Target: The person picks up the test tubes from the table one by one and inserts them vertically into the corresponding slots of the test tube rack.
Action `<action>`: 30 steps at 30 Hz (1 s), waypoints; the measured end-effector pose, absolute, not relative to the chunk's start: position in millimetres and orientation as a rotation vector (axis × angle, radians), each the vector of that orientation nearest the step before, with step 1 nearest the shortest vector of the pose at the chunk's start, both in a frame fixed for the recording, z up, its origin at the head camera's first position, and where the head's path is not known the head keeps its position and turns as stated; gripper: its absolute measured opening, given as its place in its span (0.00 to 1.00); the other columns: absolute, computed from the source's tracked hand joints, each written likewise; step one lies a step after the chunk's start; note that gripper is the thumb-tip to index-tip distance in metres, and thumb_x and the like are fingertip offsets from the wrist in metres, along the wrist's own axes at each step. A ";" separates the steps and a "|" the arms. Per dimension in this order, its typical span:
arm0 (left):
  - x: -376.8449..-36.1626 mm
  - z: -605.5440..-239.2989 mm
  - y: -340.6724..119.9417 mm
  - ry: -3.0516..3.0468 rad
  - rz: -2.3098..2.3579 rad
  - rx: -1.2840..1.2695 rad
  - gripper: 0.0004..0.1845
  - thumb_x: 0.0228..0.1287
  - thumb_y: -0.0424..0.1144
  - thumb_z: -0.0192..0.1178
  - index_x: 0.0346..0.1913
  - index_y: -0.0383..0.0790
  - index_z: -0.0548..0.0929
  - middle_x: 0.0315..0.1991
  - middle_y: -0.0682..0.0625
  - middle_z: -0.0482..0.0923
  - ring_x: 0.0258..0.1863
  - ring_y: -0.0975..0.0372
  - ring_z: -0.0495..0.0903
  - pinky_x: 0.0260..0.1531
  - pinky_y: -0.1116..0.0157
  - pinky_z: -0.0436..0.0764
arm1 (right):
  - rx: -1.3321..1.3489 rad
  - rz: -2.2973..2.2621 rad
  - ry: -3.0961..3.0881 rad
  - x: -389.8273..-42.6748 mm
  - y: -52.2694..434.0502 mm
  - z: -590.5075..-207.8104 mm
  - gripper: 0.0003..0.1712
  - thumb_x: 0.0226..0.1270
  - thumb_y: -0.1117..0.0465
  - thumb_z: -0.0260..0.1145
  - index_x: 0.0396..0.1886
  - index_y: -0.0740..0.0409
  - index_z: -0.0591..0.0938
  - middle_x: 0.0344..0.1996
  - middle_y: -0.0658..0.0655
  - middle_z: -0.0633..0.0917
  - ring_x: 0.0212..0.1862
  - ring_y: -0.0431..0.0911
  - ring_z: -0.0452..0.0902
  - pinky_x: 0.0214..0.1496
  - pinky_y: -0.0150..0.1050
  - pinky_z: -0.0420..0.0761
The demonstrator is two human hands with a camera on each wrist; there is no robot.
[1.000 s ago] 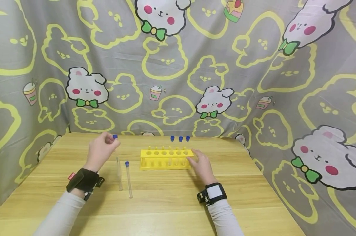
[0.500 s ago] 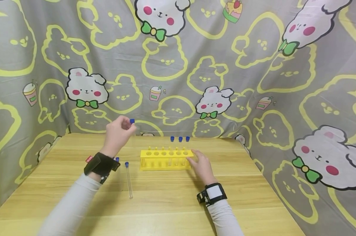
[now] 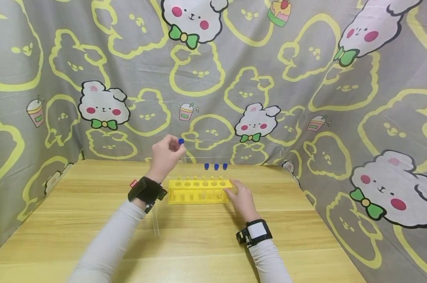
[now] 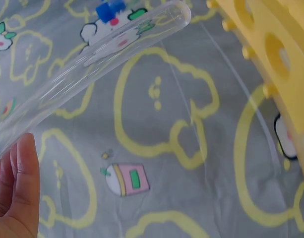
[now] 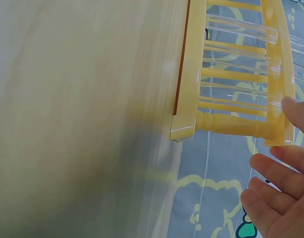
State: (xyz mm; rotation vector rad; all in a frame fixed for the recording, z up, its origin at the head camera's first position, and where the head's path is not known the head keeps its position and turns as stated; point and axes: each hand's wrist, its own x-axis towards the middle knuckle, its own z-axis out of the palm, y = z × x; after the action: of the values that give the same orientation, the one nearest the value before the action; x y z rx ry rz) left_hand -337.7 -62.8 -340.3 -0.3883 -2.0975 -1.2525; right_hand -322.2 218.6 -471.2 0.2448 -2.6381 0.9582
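Raised above and behind the left end of the yellow test tube rack (image 3: 192, 188), my left hand (image 3: 165, 157) pinches a clear test tube (image 4: 107, 69) near its blue cap (image 3: 181, 141). In the left wrist view the tube's rounded end points toward the rack, apart from it. My right hand (image 3: 242, 199) grips the rack's right end, thumb and index finger at its top plate (image 5: 278, 74). Several holes on the rack's left hold no tube. Three test tubes with blue caps (image 3: 216, 167) stand upright in its right-hand holes.
On the wooden table (image 3: 199, 243), left of the rack, lies a clear test tube (image 3: 156, 225), its upper part hidden behind my left wrist. A fainter tube beside it is mostly covered. A patterned grey curtain (image 3: 206, 106) hangs behind and at both sides.
My left hand has lifted its capped test tube off to the right and up, from the table's left side to above the rack's left end. The right hand and rack have stayed still.
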 end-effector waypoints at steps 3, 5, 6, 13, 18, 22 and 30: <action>-340.4 -343.4 -51.8 -2.100 -1.262 -0.417 0.06 0.56 0.37 0.62 0.32 0.39 0.77 0.27 0.47 0.82 0.27 0.59 0.81 0.31 0.67 0.81 | 0.242 0.965 -2.640 -322.0 219.1 -470.8 0.31 0.65 0.51 0.66 0.64 0.61 0.75 0.63 0.67 0.76 0.69 0.62 0.67 0.70 0.57 0.67; -341.7 -346.4 -45.0 -2.104 -1.262 -0.438 0.06 0.55 0.37 0.62 0.32 0.39 0.77 0.27 0.47 0.82 0.27 0.59 0.81 0.31 0.66 0.82 | 0.241 0.961 -2.640 -322.4 219.5 -471.0 0.31 0.65 0.51 0.66 0.64 0.62 0.75 0.63 0.67 0.76 0.69 0.62 0.67 0.70 0.57 0.67; -342.1 -348.0 -41.8 -2.106 -1.261 -0.451 0.06 0.55 0.37 0.62 0.33 0.38 0.76 0.27 0.47 0.82 0.27 0.59 0.82 0.32 0.66 0.82 | 0.241 0.960 -2.639 -322.6 219.5 -471.3 0.31 0.65 0.51 0.66 0.63 0.62 0.75 0.63 0.67 0.76 0.69 0.62 0.67 0.70 0.57 0.67; -343.4 -360.0 -27.4 -2.128 -1.258 -0.493 0.06 0.56 0.36 0.62 0.34 0.39 0.75 0.28 0.48 0.81 0.28 0.61 0.81 0.33 0.66 0.83 | 0.243 0.943 -2.633 -323.0 218.4 -472.0 0.31 0.65 0.50 0.66 0.63 0.62 0.75 0.62 0.66 0.77 0.68 0.62 0.68 0.69 0.56 0.68; -345.4 -365.5 -23.8 -2.120 -1.243 -0.493 0.06 0.55 0.35 0.62 0.34 0.39 0.75 0.28 0.48 0.81 0.28 0.61 0.81 0.33 0.66 0.83 | 0.248 0.950 -2.637 -323.0 218.9 -471.4 0.31 0.65 0.50 0.66 0.64 0.62 0.75 0.63 0.66 0.76 0.69 0.62 0.67 0.70 0.57 0.67; -346.7 -369.7 -23.1 -2.132 -1.249 -0.485 0.07 0.56 0.35 0.62 0.34 0.39 0.75 0.28 0.48 0.81 0.29 0.61 0.80 0.34 0.66 0.83 | 0.249 0.958 -2.640 -322.7 219.2 -470.5 0.32 0.65 0.50 0.66 0.64 0.62 0.74 0.63 0.67 0.76 0.69 0.62 0.67 0.70 0.57 0.67; -348.7 -387.2 -23.3 -2.198 -1.237 -0.469 0.07 0.56 0.37 0.62 0.34 0.40 0.75 0.28 0.49 0.80 0.29 0.61 0.80 0.34 0.65 0.82 | 0.244 0.955 -2.654 -323.1 219.9 -469.9 0.32 0.66 0.50 0.65 0.64 0.61 0.74 0.64 0.67 0.76 0.69 0.62 0.66 0.70 0.56 0.67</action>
State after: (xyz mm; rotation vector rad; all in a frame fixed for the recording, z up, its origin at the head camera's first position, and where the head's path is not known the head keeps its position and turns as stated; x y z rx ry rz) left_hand -348.7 -23.3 -387.2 -0.4695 -2.1981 -1.2369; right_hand -323.1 219.9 -469.9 0.2441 -2.6544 0.9554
